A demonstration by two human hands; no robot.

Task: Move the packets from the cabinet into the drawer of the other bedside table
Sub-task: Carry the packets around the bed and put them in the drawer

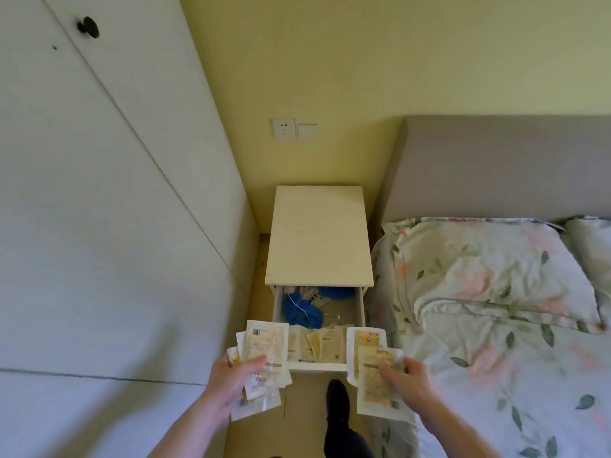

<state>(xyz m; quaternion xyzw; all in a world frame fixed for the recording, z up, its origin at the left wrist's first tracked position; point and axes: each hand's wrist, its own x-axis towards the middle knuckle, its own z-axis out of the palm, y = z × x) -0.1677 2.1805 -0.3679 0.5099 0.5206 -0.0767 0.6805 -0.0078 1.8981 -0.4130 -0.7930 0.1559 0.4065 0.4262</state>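
A cream bedside table (319, 236) stands against the wall with its drawer (317, 366) pulled out toward me. Several clear-and-yellow packets (322, 343) stand in the drawer's front part. My left hand (233, 381) holds a fanned stack of packets (266, 345) at the drawer's front left corner. My right hand (408, 380) grips another bunch of packets (372, 365) at the front right corner. Both bunches hover just in front of and partly over the drawer's front edge.
Blue cloth-like items (302, 309) and a white cord lie at the drawer's back. A white wardrobe (99, 193) with a black knob (88, 27) is on the left. A bed with a floral pillow (486, 272) lies right. My dark shoe (337, 401) rests on the floor.
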